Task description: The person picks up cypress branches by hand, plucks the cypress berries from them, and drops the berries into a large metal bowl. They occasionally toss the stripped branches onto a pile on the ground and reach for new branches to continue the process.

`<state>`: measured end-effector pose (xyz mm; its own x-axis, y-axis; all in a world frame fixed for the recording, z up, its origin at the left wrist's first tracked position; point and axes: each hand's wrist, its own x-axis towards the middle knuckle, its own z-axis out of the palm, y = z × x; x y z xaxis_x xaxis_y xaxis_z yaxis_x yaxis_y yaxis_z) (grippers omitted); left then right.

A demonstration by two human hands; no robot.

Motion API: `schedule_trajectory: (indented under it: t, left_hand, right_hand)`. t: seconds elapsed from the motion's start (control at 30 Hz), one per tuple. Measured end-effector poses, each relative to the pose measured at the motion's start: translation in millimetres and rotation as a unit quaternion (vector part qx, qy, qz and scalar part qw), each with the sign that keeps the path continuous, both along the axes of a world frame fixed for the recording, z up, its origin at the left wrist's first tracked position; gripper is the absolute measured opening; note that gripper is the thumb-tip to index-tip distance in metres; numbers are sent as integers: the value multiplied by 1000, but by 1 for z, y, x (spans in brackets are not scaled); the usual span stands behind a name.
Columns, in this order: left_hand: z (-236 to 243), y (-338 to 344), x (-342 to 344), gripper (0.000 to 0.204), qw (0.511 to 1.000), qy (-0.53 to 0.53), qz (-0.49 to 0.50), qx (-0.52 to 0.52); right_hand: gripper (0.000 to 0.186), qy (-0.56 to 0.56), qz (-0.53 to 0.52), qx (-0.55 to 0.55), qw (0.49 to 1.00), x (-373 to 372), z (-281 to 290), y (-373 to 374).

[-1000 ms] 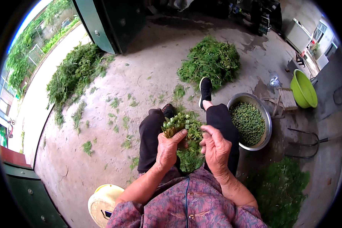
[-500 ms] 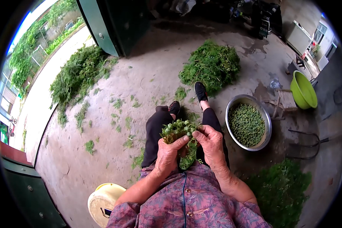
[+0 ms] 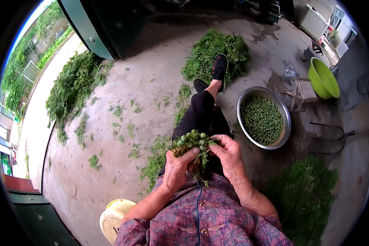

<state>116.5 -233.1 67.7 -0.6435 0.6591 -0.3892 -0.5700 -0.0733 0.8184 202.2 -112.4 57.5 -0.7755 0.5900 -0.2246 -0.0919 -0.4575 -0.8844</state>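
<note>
My left hand (image 3: 176, 168) is closed on a green leafy sprig (image 3: 190, 141) bearing clustered round, pale green pods or cones, its thumb along the bottom. Fingers of my right hand (image 3: 229, 160) pinch the sprig's right side. Loose leafy bits dangle below, above my lap. To the right of my hands, a steel bowl (image 3: 285, 127) holds many small round green pieces (image 3: 260, 119). My dark-trousered legs (image 3: 194, 117) are crossed, with one black shoe (image 3: 219, 65) raised in front of a pile of cut greenery (image 3: 205, 45).
More greenery lies at left (image 3: 71, 86) and lower right (image 3: 299, 192). At right stand a green tub (image 3: 324, 82), wooden stool (image 3: 303, 90) and metal fork (image 3: 332, 139). Behind my left arm is a cream bucket (image 3: 110, 217); a dark metal door (image 3: 88, 28) is at top left.
My right hand has closed in on the sprig from slightly apart. My legs have moved from spread apart to crossed, and the view has shifted a little.
</note>
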Motion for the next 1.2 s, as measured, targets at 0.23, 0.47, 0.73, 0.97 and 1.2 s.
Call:
schedule_trajectory:
  t: [0.23,0.47,0.73,0.97,1.2]
  left_hand:
    - [-2,15,6,12,994,-103,19,-44]
    - [-15,14,-10,18,993,-115,-5,-26]
    - [-27,15,-20,26,991,-121,-29,-44]
    - [-28,17,-13,27,990,-120,-40,-67]
    - [-31,12,-17,22,993,-82,-29,-75]
  right_hand:
    - [20,-70,-112,543,829,6,-13,10]
    - [16,21,-41,-79,996,12,-37,44]
    - [26,22,150,-278,949,6,-29,29]
    - [13,-34,43,-93,994,2,-46,19]
    - [13,0,32,-171,985,0,-49,40]
